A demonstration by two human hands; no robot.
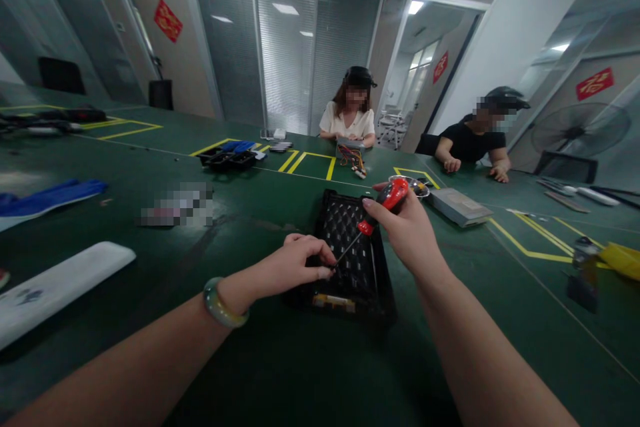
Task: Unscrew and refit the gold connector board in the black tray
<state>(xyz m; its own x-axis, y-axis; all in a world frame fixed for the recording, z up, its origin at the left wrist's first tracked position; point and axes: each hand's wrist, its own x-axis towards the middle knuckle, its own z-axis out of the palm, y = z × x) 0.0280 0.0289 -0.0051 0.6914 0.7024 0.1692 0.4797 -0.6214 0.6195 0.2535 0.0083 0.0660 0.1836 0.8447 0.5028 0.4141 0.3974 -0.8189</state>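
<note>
My right hand (pixel 407 220) is wrapped round the red and black handle of a screwdriver (pixel 393 197), whose thin shaft slants down to the left. Below it lies a black tray-like case (pixel 383 273) with a patterned inner surface and a small yellowish strip near its front end. The fingers of my left hand (pixel 305 259) are closed around the shaft's tip, over the left side of the case. Whether they pinch the tip or something small there is hidden.
A grey box (pixel 460 206) and a metal dish (pixel 419 187) lie beyond my right hand. At the left are a white elongated object (pixel 65 287) and blue gloves (pixel 55 200). Two people sit across the green table (pixel 240 360).
</note>
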